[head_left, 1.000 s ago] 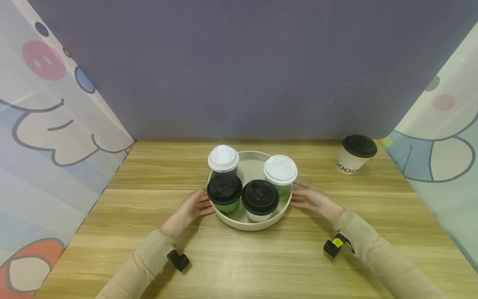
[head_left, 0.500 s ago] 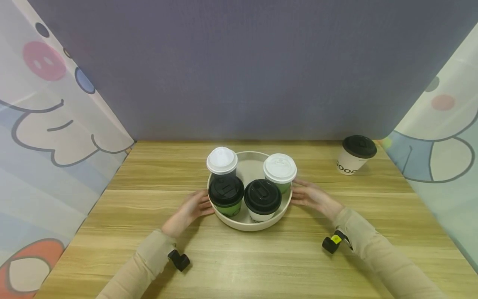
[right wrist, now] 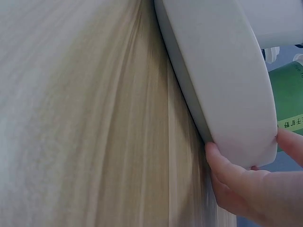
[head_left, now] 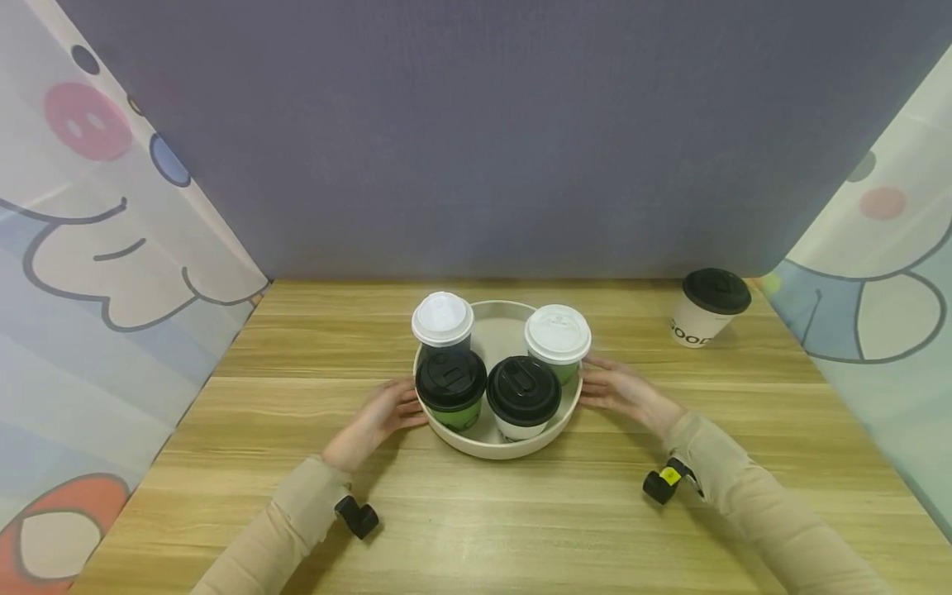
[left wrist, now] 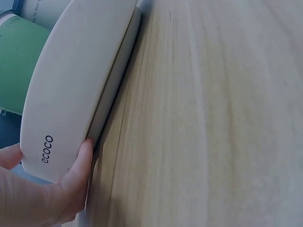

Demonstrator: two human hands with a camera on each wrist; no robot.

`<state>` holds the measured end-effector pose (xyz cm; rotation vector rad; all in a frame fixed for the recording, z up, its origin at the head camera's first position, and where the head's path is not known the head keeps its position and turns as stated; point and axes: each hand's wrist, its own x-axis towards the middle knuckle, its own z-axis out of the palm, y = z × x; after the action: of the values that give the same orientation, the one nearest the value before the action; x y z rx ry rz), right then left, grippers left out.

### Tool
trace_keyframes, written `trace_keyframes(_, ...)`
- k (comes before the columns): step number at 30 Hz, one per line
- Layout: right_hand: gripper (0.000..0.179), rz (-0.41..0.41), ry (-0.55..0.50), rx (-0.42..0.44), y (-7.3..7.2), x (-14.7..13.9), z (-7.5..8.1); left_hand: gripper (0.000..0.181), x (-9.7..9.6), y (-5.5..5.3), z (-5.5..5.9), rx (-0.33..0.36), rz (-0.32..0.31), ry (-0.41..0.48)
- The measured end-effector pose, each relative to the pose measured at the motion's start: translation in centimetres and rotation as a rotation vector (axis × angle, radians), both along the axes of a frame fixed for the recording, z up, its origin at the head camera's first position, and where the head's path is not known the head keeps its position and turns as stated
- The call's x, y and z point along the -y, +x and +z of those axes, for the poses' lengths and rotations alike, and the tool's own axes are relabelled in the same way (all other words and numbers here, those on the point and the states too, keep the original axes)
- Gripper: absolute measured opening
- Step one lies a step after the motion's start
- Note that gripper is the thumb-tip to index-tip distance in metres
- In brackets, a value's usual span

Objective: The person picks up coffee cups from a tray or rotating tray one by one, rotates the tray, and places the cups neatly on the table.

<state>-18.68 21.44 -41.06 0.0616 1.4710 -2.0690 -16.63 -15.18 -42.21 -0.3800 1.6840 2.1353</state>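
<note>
While both hands grip the tray, its black-lidded cups have edged right this past second.

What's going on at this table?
Someone is holding a round pale tray from both sides, left grip on its left edge and right grip on its right. Four lidded cups stand in it: two white-lidded cups at the back, two black-lidded cups in front. A fifth cup, white with a black lid, stands outside the tray, toward the table's back right.
</note>
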Motion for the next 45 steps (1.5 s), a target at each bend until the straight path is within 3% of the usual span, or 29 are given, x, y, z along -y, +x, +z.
trace_keyframes(10, 0.059, 0.031, 0.020, -0.045, 0.1, -0.6, 0.4, 0.030, 0.0, 0.0, -0.2, -0.016, -0.014, 0.003)
trace_keyframes(18, 0.056, -0.010, 0.180, -0.136, 0.6, -1.8, 1.1, 0.031, 0.0, 0.0, -0.3, -0.018, -0.014, -0.001)
trace_keyframes(24, 0.052, -0.025, 0.296, -0.291, 0.0, -2.4, 1.2, 0.036, 0.0, 0.1, -0.2, -0.022, -0.015, -0.019)
trace_keyframes(30, 0.052, -0.060, 0.555, -0.522, 0.9, -0.6, 4.4, 0.035, -0.1, 0.1, -0.2, -0.025, -0.001, -0.020)
trace_keyframes(35, 0.049, -0.076, 0.757, -0.654, 1.1, 0.1, 6.4, 0.035, -0.3, 0.1, -0.3, -0.027, 0.014, -0.020)
trace_keyframes(40, 0.047, -0.062, 0.811, -0.774, 0.4, 0.5, 7.5, 0.036, -0.3, 0.0, -0.4, -0.032, 0.011, -0.014)
trace_keyframes(45, 0.052, 0.010, 0.883, -0.845, -0.5, 1.0, 8.1, 0.038, -0.2, 0.0, -0.4, -0.029, 0.019, -0.012)
